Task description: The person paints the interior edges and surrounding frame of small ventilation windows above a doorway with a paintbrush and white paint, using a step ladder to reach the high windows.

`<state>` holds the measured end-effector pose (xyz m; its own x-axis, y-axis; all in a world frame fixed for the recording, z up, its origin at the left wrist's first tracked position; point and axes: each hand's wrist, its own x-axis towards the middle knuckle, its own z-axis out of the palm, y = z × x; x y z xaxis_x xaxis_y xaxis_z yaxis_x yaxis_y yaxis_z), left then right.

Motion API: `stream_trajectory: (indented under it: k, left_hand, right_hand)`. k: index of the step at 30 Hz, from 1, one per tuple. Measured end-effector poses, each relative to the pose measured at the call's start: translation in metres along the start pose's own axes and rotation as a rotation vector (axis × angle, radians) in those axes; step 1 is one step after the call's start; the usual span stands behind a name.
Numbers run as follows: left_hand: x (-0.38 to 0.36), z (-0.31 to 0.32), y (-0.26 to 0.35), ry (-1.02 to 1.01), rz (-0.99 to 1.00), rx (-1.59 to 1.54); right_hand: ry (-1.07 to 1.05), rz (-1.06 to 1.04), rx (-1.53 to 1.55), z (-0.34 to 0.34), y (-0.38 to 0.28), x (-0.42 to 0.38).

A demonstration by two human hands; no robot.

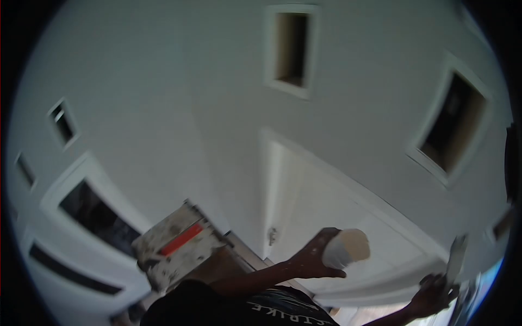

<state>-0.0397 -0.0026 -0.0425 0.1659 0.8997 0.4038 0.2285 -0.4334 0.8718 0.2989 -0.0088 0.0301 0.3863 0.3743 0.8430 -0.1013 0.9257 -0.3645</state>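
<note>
My left hand [318, 254] is wrapped round a pale, rounded tub [347, 252] in front of my chest. The tub's light grey side faces my palm, and a smooth beige face shows toward the right. Off to the lower right, my right hand [435, 293] grips a putty knife [457, 258] by its lower end, the flat pale blade pointing up. The two hands are well apart. Motion blur softens both hands and the blade.
A white door [326, 212] with a metal handle [272, 236] stands before me in a grey wall [228, 81]. White-framed openings [292, 49] are set in the wall. A paint-spattered platform [179, 244] with a red stripe lies to my left.
</note>
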Motion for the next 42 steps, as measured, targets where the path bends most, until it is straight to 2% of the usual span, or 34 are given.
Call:
stream_trajectory:
  k: [1,2,3,4,6,8,10,11,12,14,19,21,28,34,36,40,42]
  left_hand:
    - [-0.013,-0.015,0.0,0.119,-0.06,0.055]
    - [-0.018,-0.027,0.009,0.158,-0.104,0.056]
    - [-0.025,-0.036,0.01,0.213,-0.109,0.048]
    - [-0.01,-0.001,0.059,0.227,-0.074,0.033]
    - [-0.016,-0.008,0.079,0.368,-0.104,0.096]
    - [-0.006,-0.003,0.133,0.473,-0.103,0.133]
    - [-0.02,-0.026,0.133,0.662,-0.119,0.137]
    - [-0.047,-0.034,0.083,0.718,-0.17,0.149]
    - [-0.059,-0.042,0.078,0.748,-0.182,0.167]
    - [-0.08,-0.056,0.069,0.881,-0.197,0.322]
    - [-0.111,-0.081,0.071,0.973,-0.292,0.398]
    - [-0.117,-0.085,0.072,0.987,-0.282,0.431]
    - [-0.145,-0.101,0.07,0.963,-0.263,0.396]
    - [-0.148,-0.107,0.064,0.946,-0.258,0.393]
    - [-0.149,-0.108,0.065,0.925,-0.257,0.399]
    - [-0.15,-0.108,0.065,0.893,-0.293,0.376]
    - [-0.151,-0.109,0.073,0.874,-0.321,0.322]
  right_hand:
    - [-0.432,0.409,0.463,0.002,0.053,-0.018]
    - [-0.129,0.468,0.066,0.083,0.04,-0.046]
    - [-0.097,0.537,0.044,0.114,0.051,-0.062]
    - [-0.086,0.501,0.086,0.104,0.031,-0.025]
    - [-0.197,0.707,0.182,0.121,0.06,-0.032]
    - [-0.304,0.691,0.193,0.13,0.063,-0.007]
    - [-0.492,0.867,0.422,0.163,0.073,-0.02]
    - [-0.538,0.917,0.479,0.168,0.108,-0.084]
    - [-0.582,0.955,0.532,0.182,0.11,-0.102]
    - [-0.661,0.978,0.633,0.208,0.101,-0.124]
    - [-0.774,1.059,0.739,0.25,0.089,-0.153]
    - [-0.79,1.124,0.727,0.262,0.087,-0.159]
    - [-0.847,1.105,0.762,0.294,0.08,-0.177]
    - [-0.858,1.092,0.643,0.297,0.081,-0.212]
    - [-0.965,0.749,0.368,0.299,0.076,-0.217]
    - [-0.915,0.816,0.343,0.305,0.079,-0.226]
    - [-0.908,0.821,0.481,0.309,0.084,-0.228]
